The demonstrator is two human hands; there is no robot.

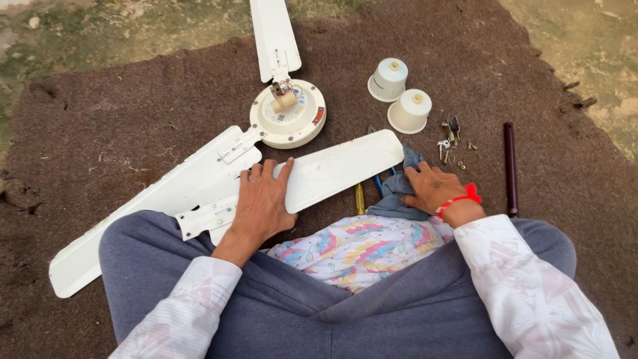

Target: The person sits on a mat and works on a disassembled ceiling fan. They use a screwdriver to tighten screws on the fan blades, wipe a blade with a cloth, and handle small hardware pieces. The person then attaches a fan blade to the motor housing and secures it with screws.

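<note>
Head view: your left hand [264,199] lies flat, fingers spread, on a loose white fan blade [332,169] resting across your lap's edge on the brown mat [119,119]. Your right hand [433,188] presses down on a grey-blue cloth [397,193] at the blade's tip. The fan motor [288,114] sits just beyond, two cream cups [400,95] and small screws [452,143] to its right.

Before me on the mat: three white fan blades [332,174], two cream canopy cups [409,111], one motor hub [288,114], one dark rod [510,168].
</note>
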